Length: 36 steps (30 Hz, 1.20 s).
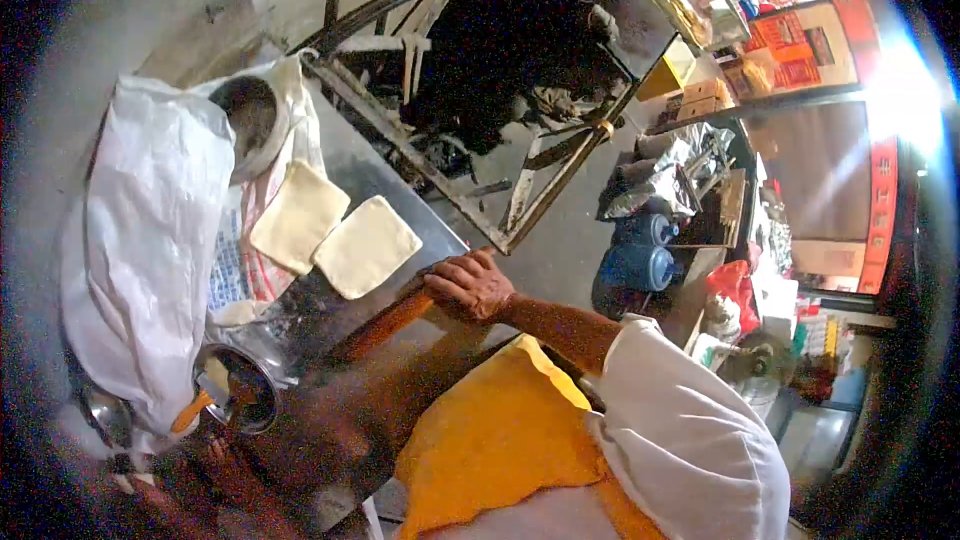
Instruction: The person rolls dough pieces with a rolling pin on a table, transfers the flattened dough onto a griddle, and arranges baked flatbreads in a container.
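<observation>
one wide, round view looks forward and down from the wearer's head, tilted, fairly close over the surface (pixel 352 152), with the floor (pixel 562 225) beyond; the dark lower-left edge seems too murky to read.

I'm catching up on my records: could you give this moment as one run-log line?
right hand: gripping wooden rod | left hand: unclear | flat dough squares: two, adjacent | orange-handled tool: leaning in metal bowl

Toward eight o'clock, the wooden rod (pixel 385 325) blurs into shadow and the metal pot (pixel 273 392) has unclear contents; between two and three, glare (pixel 905 90) veils the red sign (pixel 884 190).
</observation>
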Available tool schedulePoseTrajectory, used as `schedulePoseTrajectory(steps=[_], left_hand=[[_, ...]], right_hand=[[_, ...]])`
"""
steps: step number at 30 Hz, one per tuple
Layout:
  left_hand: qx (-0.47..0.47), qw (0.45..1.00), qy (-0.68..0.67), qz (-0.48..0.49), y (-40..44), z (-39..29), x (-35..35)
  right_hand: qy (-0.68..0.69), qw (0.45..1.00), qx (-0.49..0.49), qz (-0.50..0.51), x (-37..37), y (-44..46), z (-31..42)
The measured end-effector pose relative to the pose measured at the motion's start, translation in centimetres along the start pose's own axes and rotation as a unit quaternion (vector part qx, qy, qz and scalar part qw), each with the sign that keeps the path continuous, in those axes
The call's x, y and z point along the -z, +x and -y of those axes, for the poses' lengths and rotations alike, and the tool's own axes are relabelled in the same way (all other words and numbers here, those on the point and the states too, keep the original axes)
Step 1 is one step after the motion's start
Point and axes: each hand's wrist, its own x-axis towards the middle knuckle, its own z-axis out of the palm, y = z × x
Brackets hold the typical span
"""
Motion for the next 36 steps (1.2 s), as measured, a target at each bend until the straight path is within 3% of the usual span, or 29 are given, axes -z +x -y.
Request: schedulePoseTrajectory(steps=[3,9,11,13,15,17,19,21,22,23,24,26,32,34,36], left_hand=[[-0.018,1.000,-0.018,0.006,4.0,-1.6,6.8],[-0.093,0.984,-0.138,-0.057,8.9,-9.0,20.8],[-0.110,0.971,-0.177,-0.118,7.7,-10.0,17.3],[-0.066,0.979,-0.052,-0.185,3.2,-8.9,5.0],[0.005,0.989,0.101,-0.107,-2.7,-13.6,-3.9],[-0.077,0.970,0.190,-0.129,-6.8,-14.6,-8.3],[-0.126,0.970,0.169,-0.118,-7.7,-16.6,-9.2],[-0.108,0.989,0.011,-0.101,-8.0,-19.0,-7.1],[-0.105,0.987,-0.068,-0.101,-8.1,-20.3,-5.9],[-0.111,0.984,-0.096,-0.097,-7.5,-22.1,-4.9],[-0.127,0.992,-0.009,-0.024,-5.9,-24.2,-2.8],[-0.125,0.992,-0.029,-0.016,-4.3,-25.7,-3.6],[-0.021,0.993,0.013,-0.114,-8.0,-30.2,-8.1],[-0.053,0.988,0.044,-0.140,-10.1,-29.4,-9.1],[-0.007,0.993,-0.061,-0.101,-11.1,-29.9,-8.2]], right_hand=[[0.089,0.996,-0.010,-0.024,1.9,0.7,0.7],[0.050,0.998,0.018,-0.037,-0.1,0.6,-0.2],[0.047,0.999,-0.001,-0.018,0.1,0.6,-0.1],[0.057,0.997,0.000,-0.052,-0.1,0.6,-0.1],[0.074,0.991,-0.001,-0.113,-1.0,0.6,-0.3],[0.081,0.993,0.000,-0.083,2.1,0.8,-0.5],[0.110,0.992,-0.068,0.003,0.0,0.1,-2.8],[0.005,0.999,0.008,-0.050,0.6,-2.8,-5.0],[0.299,0.943,-0.145,-0.012,0.5,-3.2,-5.4],[0.204,0.976,-0.071,-0.004,1.7,-3.5,-6.2],[0.106,0.994,0.003,-0.011,2.9,-3.7,-7.1],[0.037,0.991,0.049,-0.116,2.0,-5.1,-7.9],[0.102,0.994,0.016,-0.033,3.5,-5.0,-6.8],[0.125,0.992,-0.007,0.011,3.8,-5.2,-6.5],[0.159,0.987,0.024,-0.018,4.7,-5.6,-5.8]])
